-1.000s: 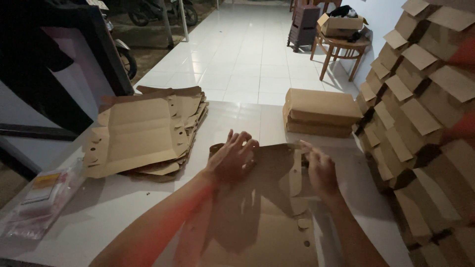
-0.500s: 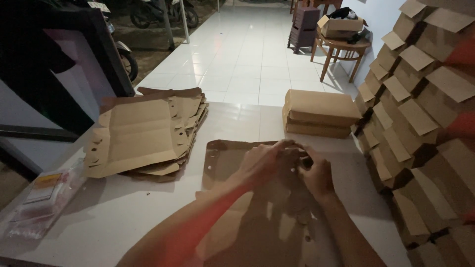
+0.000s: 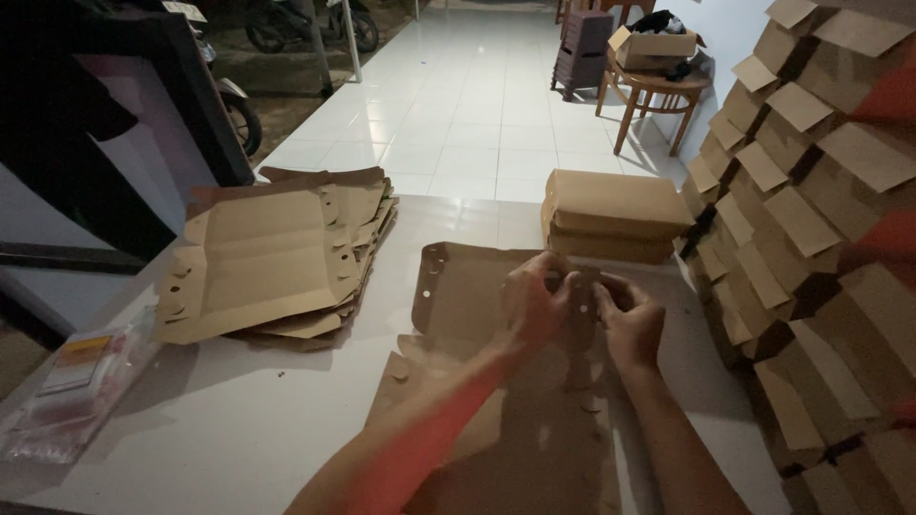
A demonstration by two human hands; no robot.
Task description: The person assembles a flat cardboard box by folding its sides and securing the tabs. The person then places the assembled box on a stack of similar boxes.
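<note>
a: status? where's the blank?

b: flat cardboard box blank (image 3: 458, 305) lies on the counter (image 3: 239, 420), right in front. left hand (image 3: 534, 310) and right hand (image 3: 630, 324) meet at its far right edge, each grip pinching a small side flap (image 3: 579, 303), fingers curled tight.

a: risks?

b: light is dim, so tab-to-slot alignment is hard to judge; forcing it could crease or tear the flap. stack of flat blanks (image 3: 277, 257) sits left, folded boxes (image 3: 611, 215) behind, tall box stack (image 3: 821, 219) just beside the right elbow. a wide elbow swing could topple it.
</note>
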